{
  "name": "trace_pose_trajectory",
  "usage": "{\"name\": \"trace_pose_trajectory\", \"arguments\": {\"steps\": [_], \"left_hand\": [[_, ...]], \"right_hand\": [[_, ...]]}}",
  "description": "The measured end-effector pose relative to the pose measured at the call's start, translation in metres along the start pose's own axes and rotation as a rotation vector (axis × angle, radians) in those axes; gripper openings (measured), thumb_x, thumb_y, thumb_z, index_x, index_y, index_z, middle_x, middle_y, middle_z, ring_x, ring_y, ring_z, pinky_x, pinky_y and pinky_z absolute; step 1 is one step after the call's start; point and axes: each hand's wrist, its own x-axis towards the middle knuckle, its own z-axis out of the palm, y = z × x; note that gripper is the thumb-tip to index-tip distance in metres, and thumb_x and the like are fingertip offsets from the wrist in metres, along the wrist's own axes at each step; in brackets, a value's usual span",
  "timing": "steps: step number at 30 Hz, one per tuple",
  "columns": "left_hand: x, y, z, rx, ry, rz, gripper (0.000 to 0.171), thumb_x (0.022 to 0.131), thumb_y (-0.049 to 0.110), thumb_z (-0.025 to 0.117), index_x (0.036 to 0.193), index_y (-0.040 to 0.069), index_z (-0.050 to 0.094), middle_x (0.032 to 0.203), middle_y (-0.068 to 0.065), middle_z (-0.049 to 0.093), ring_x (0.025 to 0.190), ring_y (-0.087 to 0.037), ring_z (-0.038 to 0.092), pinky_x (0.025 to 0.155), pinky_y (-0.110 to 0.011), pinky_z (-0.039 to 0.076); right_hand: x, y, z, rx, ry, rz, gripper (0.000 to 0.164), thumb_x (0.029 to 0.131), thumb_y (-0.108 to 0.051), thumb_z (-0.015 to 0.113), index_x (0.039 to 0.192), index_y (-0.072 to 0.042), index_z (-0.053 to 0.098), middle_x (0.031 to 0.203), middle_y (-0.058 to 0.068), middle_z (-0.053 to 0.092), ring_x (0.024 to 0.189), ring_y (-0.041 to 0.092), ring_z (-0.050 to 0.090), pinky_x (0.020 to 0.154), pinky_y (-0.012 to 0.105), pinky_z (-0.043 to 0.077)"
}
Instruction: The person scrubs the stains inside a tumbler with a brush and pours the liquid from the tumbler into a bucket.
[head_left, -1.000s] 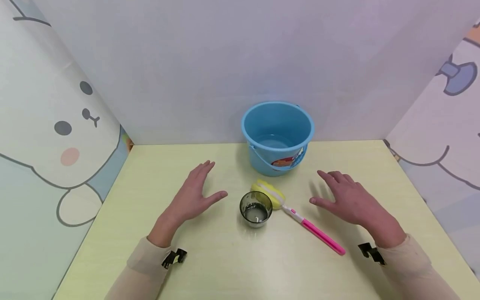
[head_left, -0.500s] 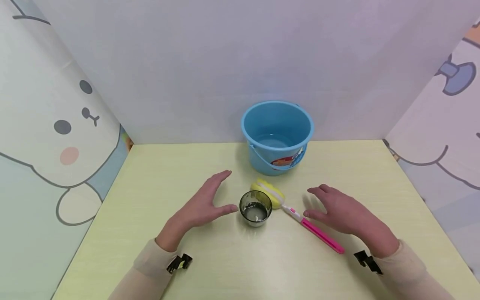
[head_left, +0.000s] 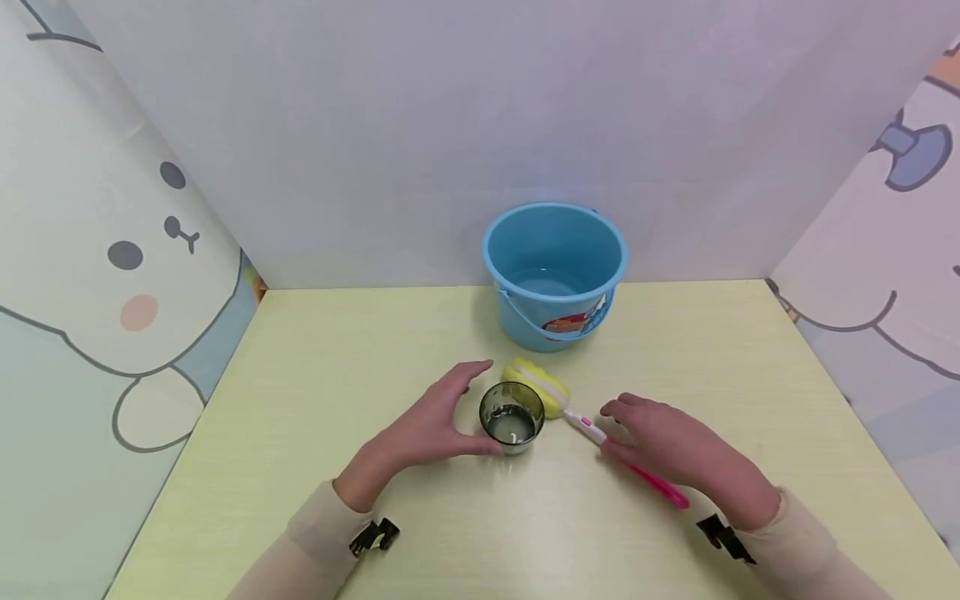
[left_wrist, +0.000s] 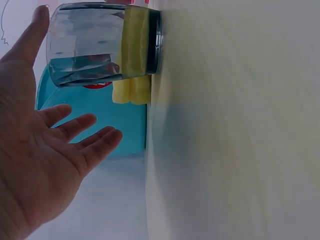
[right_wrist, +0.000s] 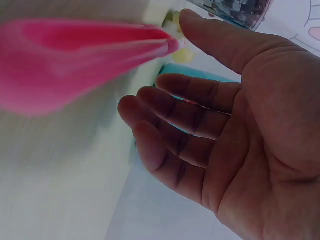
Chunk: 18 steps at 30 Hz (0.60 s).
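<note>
A smoky glass cup (head_left: 512, 423) stands upright on the table. My left hand (head_left: 431, 425) is at its left side, thumb and fingers spread around it; in the left wrist view the fingers are apart from the glass (left_wrist: 90, 42). Behind and right of the cup lies a sponge brush with a yellow head (head_left: 557, 398) and a white and pink handle. My right hand (head_left: 663, 437) hovers over that handle, fingers loosely bent. In the right wrist view the pink handle (right_wrist: 65, 60) lies beyond the fingertips, with nothing in the palm.
A blue bucket (head_left: 555, 321) with its handle folded down stands at the back of the table (head_left: 360, 333), near the grey-white rear wall (head_left: 360, 142). Walls with cartoon prints flank the table on the left and right.
My left hand has moved right, up to the cup. My right hand has come left and nearer, over the brush handle, its fingers bending more. Cup, brush and bucket stay put.
</note>
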Motion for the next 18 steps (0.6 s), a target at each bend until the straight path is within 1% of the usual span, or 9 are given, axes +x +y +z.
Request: {"name": "trace_pose_trajectory", "arguments": {"steps": [3, 5, 7, 10, 14, 18], "left_hand": [[0.003, 0.001, 0.005, -0.026, -0.024, 0.020, 0.118, 0.073, 0.054, 0.097, 0.164, 0.010, 0.036, 0.163, -0.007, 0.043, 0.144, -0.028, 0.048, 0.116, -0.046, 0.045], [0.005, 0.002, 0.008, -0.032, -0.036, 0.027, 0.117, 0.073, 0.050, 0.098, 0.163, 0.009, 0.037, 0.162, -0.006, 0.045, 0.143, -0.024, 0.048, 0.114, -0.043, 0.046], [0.006, 0.003, 0.010, -0.034, -0.043, 0.037, 0.115, 0.072, 0.046, 0.100, 0.162, 0.008, 0.038, 0.160, -0.004, 0.047, 0.143, -0.020, 0.048, 0.114, -0.041, 0.047], [0.007, 0.004, 0.014, -0.035, -0.047, 0.033, 0.113, 0.073, 0.042, 0.100, 0.161, 0.008, 0.039, 0.156, -0.001, 0.049, 0.137, -0.017, 0.050, 0.112, -0.040, 0.048], [0.009, 0.005, 0.018, -0.051, -0.053, 0.001, 0.110, 0.074, 0.039, 0.100, 0.160, 0.009, 0.039, 0.155, 0.000, 0.050, 0.136, -0.017, 0.052, 0.112, -0.042, 0.049], [0.010, 0.005, 0.020, -0.060, -0.053, -0.009, 0.105, 0.074, 0.036, 0.101, 0.157, 0.010, 0.042, 0.150, -0.001, 0.054, 0.135, -0.017, 0.053, 0.112, -0.043, 0.048]], "right_hand": [[0.002, -0.001, 0.004, -0.025, -0.011, -0.013, 0.040, 0.088, -0.028, 0.089, 0.119, -0.009, 0.074, 0.104, -0.001, 0.067, 0.086, 0.014, 0.064, 0.078, 0.038, 0.063], [0.003, -0.002, 0.006, -0.032, -0.021, -0.011, 0.036, 0.087, -0.026, 0.090, 0.115, -0.010, 0.075, 0.098, -0.004, 0.065, 0.080, 0.012, 0.060, 0.073, 0.032, 0.060], [0.003, -0.003, 0.008, -0.039, -0.029, -0.006, 0.029, 0.087, -0.023, 0.089, 0.109, -0.012, 0.074, 0.091, -0.007, 0.060, 0.074, 0.010, 0.054, 0.067, 0.028, 0.055], [0.003, -0.003, 0.010, -0.048, -0.030, -0.009, 0.021, 0.089, -0.020, 0.088, 0.098, -0.016, 0.070, 0.081, -0.009, 0.052, 0.067, 0.010, 0.048, 0.060, 0.024, 0.047], [0.001, -0.003, 0.011, -0.063, -0.015, -0.031, 0.022, 0.091, -0.017, 0.085, 0.089, -0.019, 0.064, 0.075, -0.009, 0.047, 0.064, 0.010, 0.045, 0.057, 0.024, 0.043], [0.000, -0.002, 0.011, -0.070, 0.002, -0.049, 0.024, 0.093, -0.013, 0.083, 0.085, -0.020, 0.061, 0.074, -0.010, 0.047, 0.065, 0.011, 0.044, 0.058, 0.026, 0.043]]}}
